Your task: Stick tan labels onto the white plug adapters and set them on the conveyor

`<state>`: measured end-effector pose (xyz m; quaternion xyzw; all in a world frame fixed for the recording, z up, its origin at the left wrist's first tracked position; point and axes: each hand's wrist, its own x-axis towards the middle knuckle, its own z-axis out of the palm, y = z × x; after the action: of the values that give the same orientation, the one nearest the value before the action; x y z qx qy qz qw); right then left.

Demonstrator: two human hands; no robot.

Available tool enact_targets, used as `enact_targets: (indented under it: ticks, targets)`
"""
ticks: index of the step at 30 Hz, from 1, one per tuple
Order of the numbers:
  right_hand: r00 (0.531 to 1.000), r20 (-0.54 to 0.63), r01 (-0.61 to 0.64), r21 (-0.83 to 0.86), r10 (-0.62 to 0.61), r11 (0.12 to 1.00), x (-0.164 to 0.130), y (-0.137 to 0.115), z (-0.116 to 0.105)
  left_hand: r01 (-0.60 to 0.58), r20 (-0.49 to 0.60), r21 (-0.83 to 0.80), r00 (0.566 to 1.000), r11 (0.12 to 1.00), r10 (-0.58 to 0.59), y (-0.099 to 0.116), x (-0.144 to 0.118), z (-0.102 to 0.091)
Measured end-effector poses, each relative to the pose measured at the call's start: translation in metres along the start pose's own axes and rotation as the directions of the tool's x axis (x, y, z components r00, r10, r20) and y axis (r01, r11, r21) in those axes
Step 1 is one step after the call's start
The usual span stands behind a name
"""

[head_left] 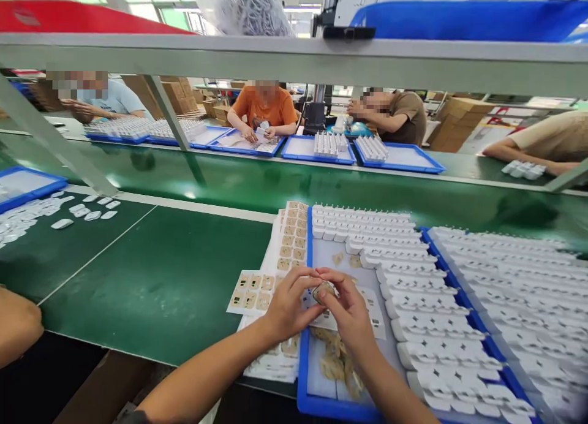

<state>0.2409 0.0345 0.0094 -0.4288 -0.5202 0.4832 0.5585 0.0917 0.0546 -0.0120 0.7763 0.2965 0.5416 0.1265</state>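
Observation:
Above a blue tray (303, 381), my left hand (291, 301) and my right hand (351, 314) meet with bent fingers around a small rounded part (323, 293) with a tan face. My right thumb presses on that face; fingers hide the rest of the part. Under my hands lies a white sheet (377, 317) with small dark marks, and nearer me a heap of crumpled tan scraps (333, 366). White plastic housings (427, 301) stand in rows along the tray's right side. Left of the tray are stacked sheets of tan stickers (294, 234) and a smaller sticker sheet (252, 290).
A second tray of white housings (514, 283) adjoins on the right. Loose white flat pieces (34, 219) lie far left, near another person's arm (18, 326). A shelf beam (257, 62) crosses overhead. Beyond the green belt (239, 179), several people sit at blue trays (316, 157).

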Motion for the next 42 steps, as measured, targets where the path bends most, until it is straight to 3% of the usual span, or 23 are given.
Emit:
enact_targets:
  ticks: [23,30,38,42]
  targets:
    - [0.999,-0.010,-0.041,0.017,0.041,0.999,-0.001,-0.002,-0.001,-0.057,0.009,-0.031,0.998,0.998,0.058,-0.002,-0.003,0.001]
    - [0.995,0.099,0.005,-0.186,0.013,0.983,-0.002,-0.006,-0.001,0.018,0.036,-0.061,0.999,0.998,-0.016,-0.005,-0.005,0.001]
    - [0.991,0.089,-0.099,-0.026,0.101,0.995,0.002,-0.010,-0.014,-0.017,0.015,-0.127,1.000,0.992,0.019,0.001,0.002,-0.003]
    - [0.973,0.219,-0.065,-0.064,0.077,0.996,0.007,-0.009,-0.025,0.030,0.009,-0.198,1.000,0.980,-0.028,0.000,0.002,-0.005]
